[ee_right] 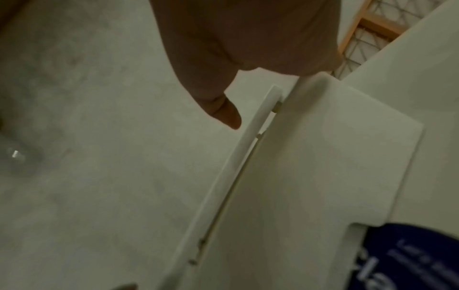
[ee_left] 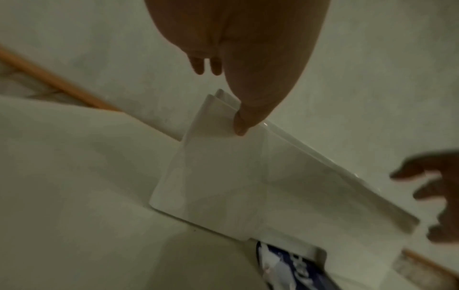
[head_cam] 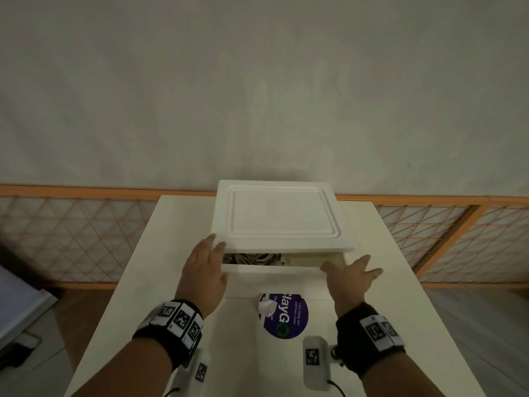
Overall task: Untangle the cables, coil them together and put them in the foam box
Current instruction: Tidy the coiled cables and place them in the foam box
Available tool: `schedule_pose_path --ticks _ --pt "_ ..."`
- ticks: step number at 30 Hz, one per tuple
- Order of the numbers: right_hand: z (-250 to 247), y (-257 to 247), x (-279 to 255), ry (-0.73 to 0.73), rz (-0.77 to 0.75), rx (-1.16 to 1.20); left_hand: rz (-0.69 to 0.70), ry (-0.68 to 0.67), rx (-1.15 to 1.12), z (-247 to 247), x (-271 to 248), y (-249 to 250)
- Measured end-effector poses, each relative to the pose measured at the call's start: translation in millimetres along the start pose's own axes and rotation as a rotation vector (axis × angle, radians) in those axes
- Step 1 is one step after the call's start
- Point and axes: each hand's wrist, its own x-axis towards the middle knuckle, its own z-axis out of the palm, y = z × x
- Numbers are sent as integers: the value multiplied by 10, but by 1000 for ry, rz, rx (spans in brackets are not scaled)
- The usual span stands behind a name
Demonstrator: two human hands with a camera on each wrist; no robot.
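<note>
Counting: one foam box [head_cam: 274, 277], one lid [head_cam: 282, 216], our two hands
Left hand [head_cam: 204, 270]: fingers straight, touching the lid's near-left corner
Right hand [head_cam: 350, 277]: fingers spread, holding nothing, near the box's right corner
Cables [head_cam: 252, 257]: pale tangle inside the box; we only see them from the head view, through the gap under the lid
Box: white, on the table [head_cam: 128, 282], lid shifted back

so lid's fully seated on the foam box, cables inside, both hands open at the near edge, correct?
Not quite: the lid isn't seated. The head view shows it shifted back, leaving a gap at the near side of the foam box where the cables show. The rest holds: left hand and right hand are open at the near edge.
</note>
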Motion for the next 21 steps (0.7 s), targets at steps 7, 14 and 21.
schedule_pose_path --ticks 7,14,21 --pt "-95 -86 119 -241 375 817 51 -121 149 102 189 -47" --pt "-115 -120 122 -249 426 953 -639 -58 -652 176 23 -7" --pt "-44 12 68 -408 489 1149 -1092 -170 -1830 201 -66 207"
